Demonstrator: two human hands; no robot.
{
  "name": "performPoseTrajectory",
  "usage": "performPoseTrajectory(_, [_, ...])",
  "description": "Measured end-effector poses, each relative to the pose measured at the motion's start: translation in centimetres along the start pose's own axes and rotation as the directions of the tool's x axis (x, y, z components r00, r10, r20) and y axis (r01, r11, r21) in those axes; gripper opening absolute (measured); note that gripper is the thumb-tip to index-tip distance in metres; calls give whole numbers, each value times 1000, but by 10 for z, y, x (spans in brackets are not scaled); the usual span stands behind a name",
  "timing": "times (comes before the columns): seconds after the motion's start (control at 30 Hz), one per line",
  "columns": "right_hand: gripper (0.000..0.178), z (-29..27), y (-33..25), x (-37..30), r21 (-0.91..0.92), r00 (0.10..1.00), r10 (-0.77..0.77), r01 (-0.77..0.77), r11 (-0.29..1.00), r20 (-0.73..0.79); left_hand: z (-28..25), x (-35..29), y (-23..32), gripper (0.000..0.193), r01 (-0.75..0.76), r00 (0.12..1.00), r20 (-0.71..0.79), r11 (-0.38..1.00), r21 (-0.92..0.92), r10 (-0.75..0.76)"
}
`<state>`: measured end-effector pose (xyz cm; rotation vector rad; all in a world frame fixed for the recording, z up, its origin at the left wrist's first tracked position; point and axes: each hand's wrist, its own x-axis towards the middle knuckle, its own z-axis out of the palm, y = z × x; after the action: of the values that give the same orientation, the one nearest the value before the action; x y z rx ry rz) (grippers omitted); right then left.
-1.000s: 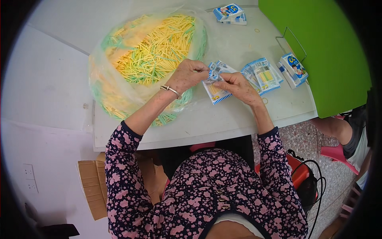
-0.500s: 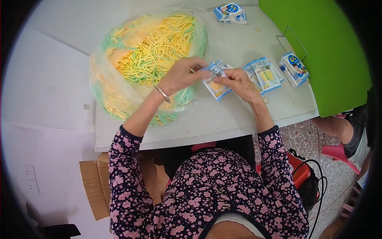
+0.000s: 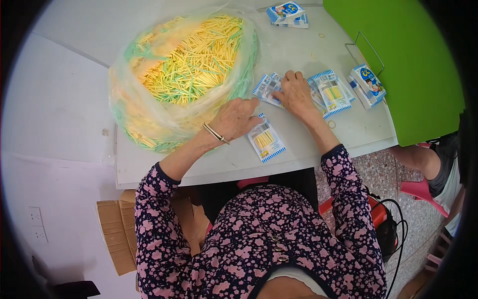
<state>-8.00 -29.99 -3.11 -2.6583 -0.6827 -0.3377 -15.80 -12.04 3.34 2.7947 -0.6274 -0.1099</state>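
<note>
1. From where I stand, the single packet (image 3: 267,139) lies flat and slightly askew on the bench (image 3: 214,170), near the centre of the frame.

2. The left hand (image 3: 237,118) is half curled, its fingertips at the packet's upper end. I cannot tell whether they pinch it or merely touch it.

3. The right hand (image 3: 297,94), right of centre and higher up, has its fingers bent and loosely apart over the right end of some overlapping packets (image 3: 265,88). Whether it grips one is hidden from me.

4. To handle these well, I would hold a packet by its striped end, lightly, since the thin sticks inside look easy to snap. Where packets overlap, a gentle thumb on one edge should stop them sliding.

5. The single packet looks slim and oblong, with blue-striped ends, greyish print above and a row of yellow sticks showing below.

6. A plastic bag (image 3: 149,112) of loose yellow and green sticks (image 3: 199,62) fills the upper left; more fanned packets (image 3: 332,95) lie right of the right hand.
</note>
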Motion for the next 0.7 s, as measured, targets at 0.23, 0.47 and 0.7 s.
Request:
performPoseTrajectory(0.23, [15,15,9,3,113,994,-11,23,993,-108,-8,18,-12,24,-17,995,-95,973,-229,-5])
performPoseTrajectory(0.47, [17,11,17,1,169,958,-99,148,974,-268,-11,44,-28,22,-26,959,-267,913,-408,-92])
performPoseTrajectory(0.7, [25,15,12,2,86,991,27,-16,996,-130,-4,48,-35,24,45,969,-194,884,-465,-152])
